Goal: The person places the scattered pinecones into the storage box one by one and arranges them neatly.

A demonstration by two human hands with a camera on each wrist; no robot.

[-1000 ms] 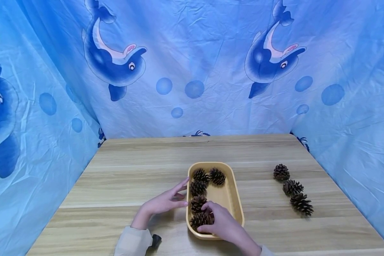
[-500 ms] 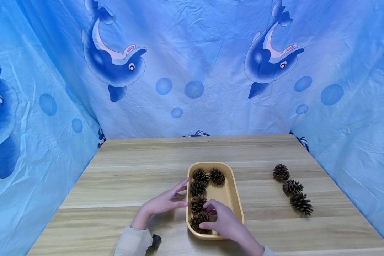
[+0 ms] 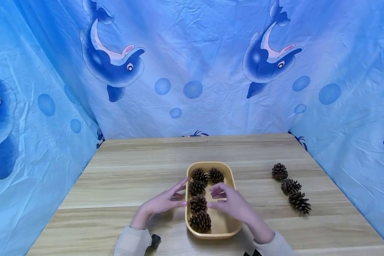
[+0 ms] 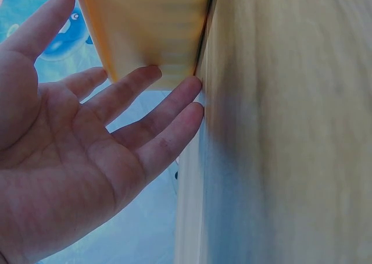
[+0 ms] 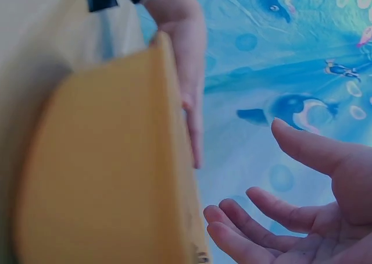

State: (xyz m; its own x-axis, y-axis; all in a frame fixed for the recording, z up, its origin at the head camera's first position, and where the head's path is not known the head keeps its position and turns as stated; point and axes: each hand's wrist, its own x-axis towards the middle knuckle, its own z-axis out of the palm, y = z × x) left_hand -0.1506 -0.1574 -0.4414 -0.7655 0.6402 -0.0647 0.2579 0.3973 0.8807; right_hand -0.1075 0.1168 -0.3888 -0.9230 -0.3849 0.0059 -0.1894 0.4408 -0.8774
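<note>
The left hand (image 3: 164,202) touches the yellow tray (image 3: 215,235) with spread fingers; the right hand (image 3: 233,203) hovers empty above it, thumb parted from bent fingers. Five pine cones (image 3: 198,203) lie inside, three on the table (image 3: 131,153) rightward.

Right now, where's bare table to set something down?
The pale wooden table is bare between the yellow rectangular tray and blue dolphin-print curtain, and from the tray's far right corner to three brown pinecones. Crowded: the tray's left side, lined with other pinecones and flanked by the left hand; the right hand is over the tray.
</note>
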